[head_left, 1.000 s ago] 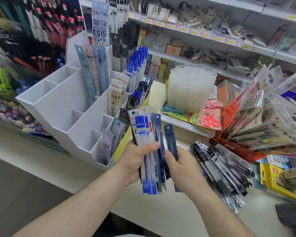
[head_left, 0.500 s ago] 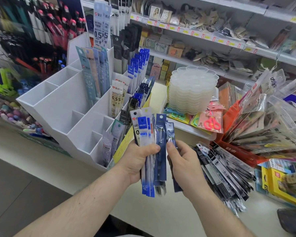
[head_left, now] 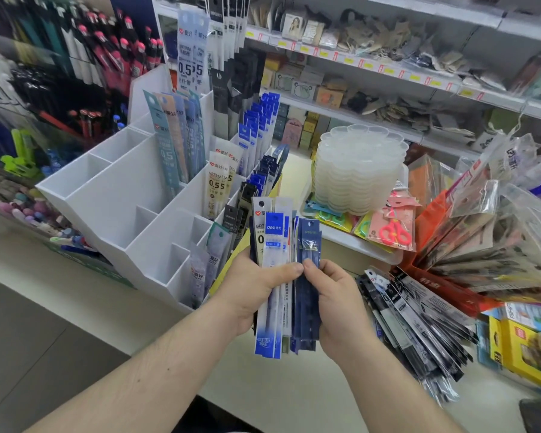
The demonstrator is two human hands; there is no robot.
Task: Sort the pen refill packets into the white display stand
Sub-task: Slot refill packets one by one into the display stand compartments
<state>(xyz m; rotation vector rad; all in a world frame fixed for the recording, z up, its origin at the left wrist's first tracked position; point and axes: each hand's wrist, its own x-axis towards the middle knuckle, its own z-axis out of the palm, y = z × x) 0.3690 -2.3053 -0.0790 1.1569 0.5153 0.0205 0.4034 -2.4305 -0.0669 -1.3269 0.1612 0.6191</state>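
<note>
Several packets stand fanned in the left hand, which grips them beside the stand; the right hand pinches the navy one. Light, slick, floppy things, I'd say: best held mid-length.

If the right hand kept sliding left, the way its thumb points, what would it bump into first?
Probably the left hand's thumb: the right hand pinches the dark blue packet, its thumb tip nearly meeting that thumb.
</note>
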